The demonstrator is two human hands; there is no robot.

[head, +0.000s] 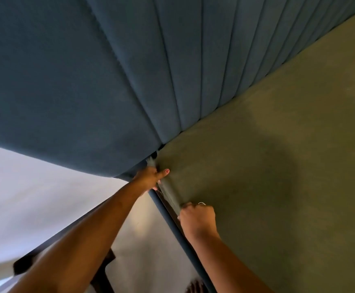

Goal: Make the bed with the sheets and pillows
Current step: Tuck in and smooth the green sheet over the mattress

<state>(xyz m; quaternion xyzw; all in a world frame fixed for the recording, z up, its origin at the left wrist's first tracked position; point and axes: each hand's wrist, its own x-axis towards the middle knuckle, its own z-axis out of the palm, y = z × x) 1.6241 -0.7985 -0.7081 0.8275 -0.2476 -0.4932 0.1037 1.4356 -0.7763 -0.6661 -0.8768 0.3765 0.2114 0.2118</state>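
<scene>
An olive-green sheet [278,166] covers the mattress and fills the right half of the view. At the mattress corner beside the headboard, my left hand [150,178] grips a bunched fold of the sheet, thumb lying on top. A little nearer along the mattress edge, my right hand [197,216] is curled round the sheet's edge, a ring on one finger. The sheet is pulled into a taut ridge between the two hands. No pillows are in view.
A blue padded headboard [109,70] with vertical channels looms across the top and left. The blue bed frame rail [172,225] runs down beside the mattress. A pale wall [24,187] and a dark piece of furniture [102,269] lie at lower left.
</scene>
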